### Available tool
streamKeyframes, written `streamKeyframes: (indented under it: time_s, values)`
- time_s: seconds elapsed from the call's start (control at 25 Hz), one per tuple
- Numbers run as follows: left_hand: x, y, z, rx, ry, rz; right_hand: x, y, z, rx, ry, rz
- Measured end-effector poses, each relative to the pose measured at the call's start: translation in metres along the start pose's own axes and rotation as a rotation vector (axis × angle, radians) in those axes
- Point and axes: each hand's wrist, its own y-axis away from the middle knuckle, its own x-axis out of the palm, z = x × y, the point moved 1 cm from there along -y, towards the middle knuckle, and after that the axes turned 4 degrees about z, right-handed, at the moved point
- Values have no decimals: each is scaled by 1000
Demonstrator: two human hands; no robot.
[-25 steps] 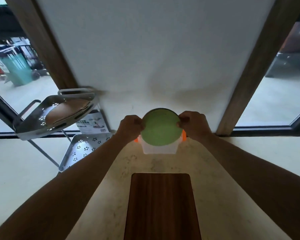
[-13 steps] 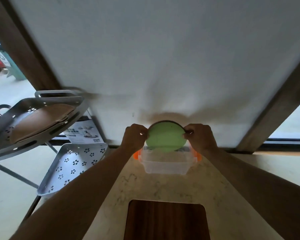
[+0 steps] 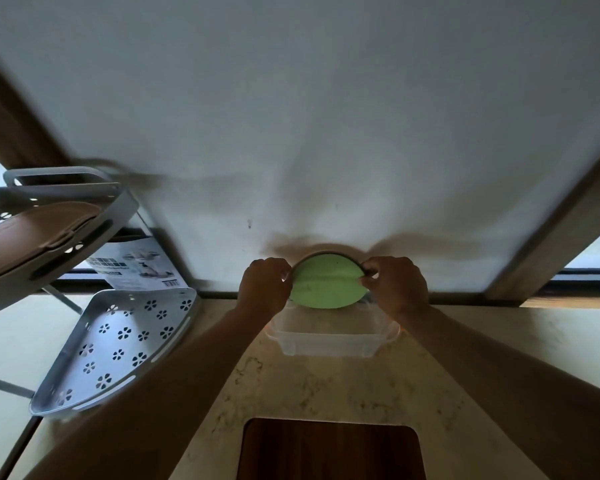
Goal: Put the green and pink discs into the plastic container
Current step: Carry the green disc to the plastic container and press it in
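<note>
A round green disc (image 3: pixel 326 282) stands tilted over the far part of a clear plastic container (image 3: pixel 329 341) with orange clips. My left hand (image 3: pixel 265 284) pinches the disc's left edge and my right hand (image 3: pixel 394 282) pinches its right edge. The disc's lower rim dips behind the container's far wall. A dark rim shows behind the green disc's top edge. No pink disc can be made out; it may be hidden behind the green one.
The container sits on a pale marbled counter (image 3: pixel 326 386) against a white wall. A dark wooden board (image 3: pixel 329 452) lies near me. A grey two-tier corner rack (image 3: pixel 118 341) stands at the left, its upper shelf holding a brown item (image 3: pixel 32 233). A printed leaflet (image 3: pixel 136 263) leans behind it.
The view has tilted up and closer. Both hands have carried the green disc farther back and lower, from over the container's top to its far side.
</note>
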Motion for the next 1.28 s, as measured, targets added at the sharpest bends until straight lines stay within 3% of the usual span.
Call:
streamKeyframes:
  time_s: [0.2,0.4,0.6,0.84,1.04,1.28]
  values:
    - [7,-5,1,55,-142,-13,1,-7,0,-82,111,-27]
    - [13,-3,0,55,-120,-86,8,-6,0,-134,255,-36]
    - [13,1,-1,72,-53,-150,9,-3,-1,-97,254,-51]
    - [-3,9,-7,45,-12,-128,-2,9,8,-134,88,-101]
    - [-32,33,-20,31,-55,-40,-34,29,21,-252,104,82]
    - [-74,86,-46,92,-186,141,-85,75,50,-236,238,291]
